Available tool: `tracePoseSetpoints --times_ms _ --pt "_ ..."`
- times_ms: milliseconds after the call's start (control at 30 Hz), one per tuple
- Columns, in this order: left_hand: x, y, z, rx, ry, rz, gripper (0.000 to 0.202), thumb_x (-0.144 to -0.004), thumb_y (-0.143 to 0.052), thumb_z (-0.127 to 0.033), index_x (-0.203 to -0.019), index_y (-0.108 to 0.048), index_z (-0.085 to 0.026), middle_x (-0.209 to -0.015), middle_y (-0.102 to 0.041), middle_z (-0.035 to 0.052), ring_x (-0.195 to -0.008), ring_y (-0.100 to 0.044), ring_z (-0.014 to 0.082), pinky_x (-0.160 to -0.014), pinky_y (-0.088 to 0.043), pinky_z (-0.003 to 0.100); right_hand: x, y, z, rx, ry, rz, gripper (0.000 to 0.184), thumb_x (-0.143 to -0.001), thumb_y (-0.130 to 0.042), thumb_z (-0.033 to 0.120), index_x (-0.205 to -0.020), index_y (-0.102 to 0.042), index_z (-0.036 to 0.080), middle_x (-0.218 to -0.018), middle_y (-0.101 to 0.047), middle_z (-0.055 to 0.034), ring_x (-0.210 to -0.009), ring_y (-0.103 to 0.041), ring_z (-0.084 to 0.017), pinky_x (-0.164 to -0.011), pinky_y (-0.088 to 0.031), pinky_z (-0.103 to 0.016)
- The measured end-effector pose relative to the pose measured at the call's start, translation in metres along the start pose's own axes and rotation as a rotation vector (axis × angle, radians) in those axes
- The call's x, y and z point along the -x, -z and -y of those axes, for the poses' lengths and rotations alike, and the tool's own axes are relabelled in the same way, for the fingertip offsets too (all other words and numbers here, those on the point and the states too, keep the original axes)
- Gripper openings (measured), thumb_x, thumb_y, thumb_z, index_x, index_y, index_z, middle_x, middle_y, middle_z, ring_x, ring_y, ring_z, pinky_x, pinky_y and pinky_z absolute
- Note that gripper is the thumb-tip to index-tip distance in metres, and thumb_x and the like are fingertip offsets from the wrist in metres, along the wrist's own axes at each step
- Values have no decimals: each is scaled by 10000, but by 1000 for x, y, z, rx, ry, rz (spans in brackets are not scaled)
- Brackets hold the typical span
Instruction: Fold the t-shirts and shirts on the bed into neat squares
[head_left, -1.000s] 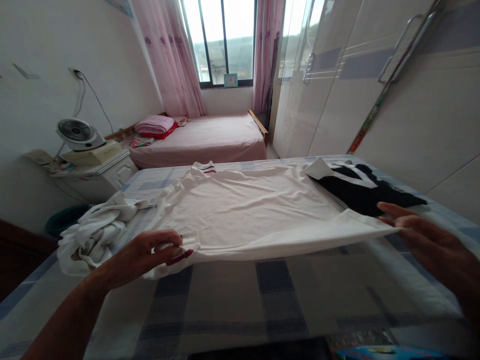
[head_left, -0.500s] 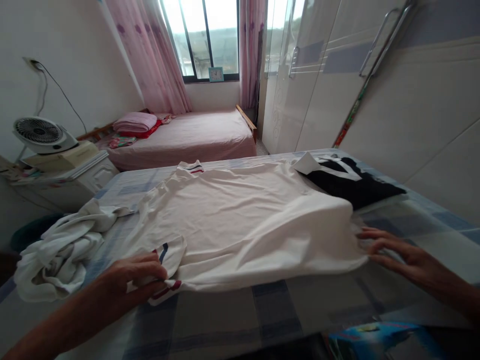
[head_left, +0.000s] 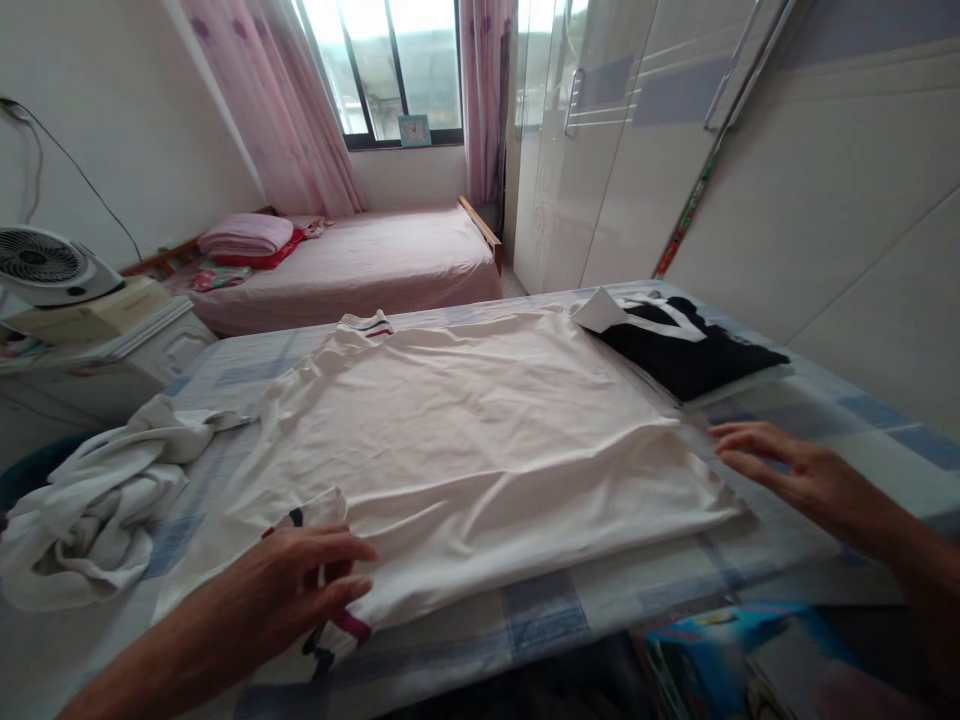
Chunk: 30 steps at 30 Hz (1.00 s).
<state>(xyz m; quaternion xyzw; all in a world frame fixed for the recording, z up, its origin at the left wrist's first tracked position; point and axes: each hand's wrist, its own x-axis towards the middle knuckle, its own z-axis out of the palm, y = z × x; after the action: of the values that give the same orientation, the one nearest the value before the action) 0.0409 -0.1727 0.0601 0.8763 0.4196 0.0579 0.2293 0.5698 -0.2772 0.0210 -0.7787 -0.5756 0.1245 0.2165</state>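
A white shirt (head_left: pixel 465 410) with navy and red stripes at the collar and cuff lies spread over a checked bed cover (head_left: pixel 540 605). My left hand (head_left: pixel 292 580) is over its near-left sleeve, thumb and fingers apart, partly hiding the striped cuff; contact with the cloth is hard to make out. Just off the shirt's right hem hovers my right hand (head_left: pixel 802 470), fingers stretched out and holding nothing. Beyond it, a black and white folded garment (head_left: pixel 675 345) lies by the shirt's far right corner. To the left sits a crumpled white garment (head_left: pixel 97 500).
Below the near edge is a blue printed package (head_left: pixel 742 640), partly cut off. A fan (head_left: pixel 52 265) stands on a box at the left. A pink-covered bed (head_left: pixel 375 255) is under the window, and a glossy wardrobe (head_left: pixel 660 150) lines the right side.
My right hand has let go of the shirt's hem, which dropped from a raised fold to lie flatter. My left hand has loosened from the sleeve cuff. The view has shifted slightly.
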Motion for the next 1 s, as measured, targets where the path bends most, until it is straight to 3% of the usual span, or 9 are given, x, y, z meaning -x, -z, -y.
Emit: tracePoseSetpoints --times_ms 100,200,300,400,600,767,900,1000 --pt "-20 -20 -26 -52 -140 -48 315 -892 -479 -400 -1130 -654 -292 -1120 -669 45 -960 -643 188 -820 -507 232 -30 -1 33 116 -22 -117 347 -797 -477 495 -923 -660 228 -1001 -676 -55 -861 -636 -213 -794 -472 -325" --pt "-36 -55 -54 -119 -353 -108 411 -890 -492 -401 -1277 -543 -272 -1355 -523 74 -1247 -478 248 -1002 -435 361 -64 -14 59 235 19 -87 324 -816 -444 435 -899 -662 210 -945 -679 -57 -846 -627 -200 -765 -452 -301" --pt "-43 -92 -67 -177 -475 -72 665 -822 -559 -520 -1399 -384 -240 -1462 -383 105 -1364 -301 301 -1085 -323 486 -91 -31 72 389 -17 20 322 -810 -444 418 -901 -677 215 -973 -676 -74 -857 -626 -213 -722 -447 -301" --pt "-44 -111 -64 -196 -477 -39 795 -798 -533 -606 -1450 -278 -229 -1494 -316 119 -1392 -226 308 -1117 -251 510 -106 -43 77 511 -61 59 299 -797 -467 389 -908 -681 213 -1018 -671 -90 -864 -633 -227 -700 -447 -319" --pt "-41 -108 -61 -185 -470 -26 674 -849 -461 -588 -1427 -333 -267 -1516 -270 103 -1402 -192 311 -1122 -214 536 -114 -48 79 622 -41 53 261 -822 -430 291 -887 -670 211 -954 -693 -90 -825 -646 -231 -684 -446 -332" --pt "-41 -103 -65 -171 -485 -3 606 -861 -458 -568 -1406 -363 -320 -1519 -273 76 -1403 -189 314 -1120 -206 551 -116 -50 80 660 -35 -195 309 -858 -368 290 -926 -646 173 -961 -667 -138 -787 -644 -249 -644 -444 -334" --pt "-41 -100 -67 -165 -486 18 601 -855 -462 -577 -1398 -369 -337 -1514 -283 77 -1404 -186 316 -1118 -188 567 -120 -54 77 658 -13 -153 289 -851 -378 256 -936 -634 153 -964 -651 -150 -787 -637 -260 -638 -454 -349" --pt "-35 -92 -69 -157 -491 21 590 -832 -510 -570 -1358 -429 -315 -1475 -361 90 -1385 -247 314 -1113 -203 566 -115 -58 93 628 104 -183 311 -857 -379 236 -1036 -608 125 -1041 -631 -171 -912 -615 -300 -728 -466 -404"
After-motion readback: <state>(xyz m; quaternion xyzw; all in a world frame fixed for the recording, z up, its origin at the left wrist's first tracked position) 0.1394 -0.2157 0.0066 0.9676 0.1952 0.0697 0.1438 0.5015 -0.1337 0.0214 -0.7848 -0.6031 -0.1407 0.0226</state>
